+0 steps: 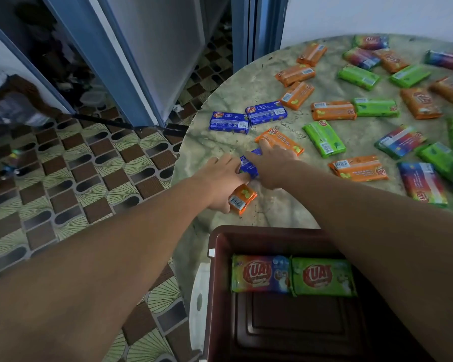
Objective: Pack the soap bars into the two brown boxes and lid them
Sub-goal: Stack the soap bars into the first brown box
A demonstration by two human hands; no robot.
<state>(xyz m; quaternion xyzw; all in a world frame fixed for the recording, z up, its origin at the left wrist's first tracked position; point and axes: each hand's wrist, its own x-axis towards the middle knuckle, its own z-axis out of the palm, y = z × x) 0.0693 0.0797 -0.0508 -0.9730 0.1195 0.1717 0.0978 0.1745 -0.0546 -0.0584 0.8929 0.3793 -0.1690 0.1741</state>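
Note:
Many wrapped soap bars in orange, green, blue and rainbow colours lie scattered on a round marble table (pixel 277 210). My left hand (pixel 220 178) holds an orange soap bar (pixel 242 199) between thumb and fingers near the table's left edge. My right hand (pixel 272 163) lies just beside it, fingers curled on a blue soap bar (pixel 249 167) that sits between both hands. Its index finger stretches onto another orange bar (pixel 280 141). A brown box (pixel 220 241) stands at the near edge. It holds a rainbow bar (pixel 260 273) and a green bar (pixel 323 276) side by side.
Two more blue bars (pixel 246 118) lie beyond my hands. A white plastic piece (pixel 199 296) sticks out left of the box. The table edge drops to a patterned tile floor (pixel 89 178) on the left, with blue door frames (pixel 131 74) behind.

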